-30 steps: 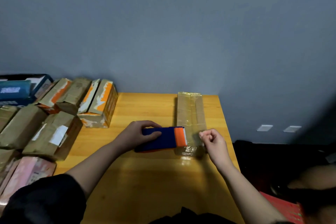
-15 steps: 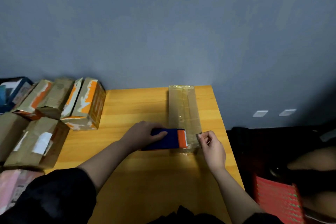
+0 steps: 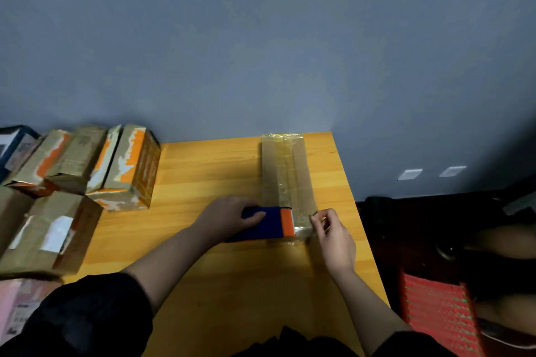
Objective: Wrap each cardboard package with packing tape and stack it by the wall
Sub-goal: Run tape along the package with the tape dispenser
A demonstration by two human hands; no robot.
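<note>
Long glossy tape-wrapped cardboard package (image 3: 287, 174)

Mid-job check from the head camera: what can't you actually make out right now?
- Head view: tape roll in the blue dispenser is hidden by its body and the left hand.
- What the right hand pinches at the long package: too small and clear to confirm.
- Box pile: cut off by the left edge.
- Right floor: too dark.

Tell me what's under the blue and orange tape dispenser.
The tape dispenser rests across the near end of the long cardboard package, which lies on the wooden table. The left hand grips it; the cardboard beneath is hidden.
</note>
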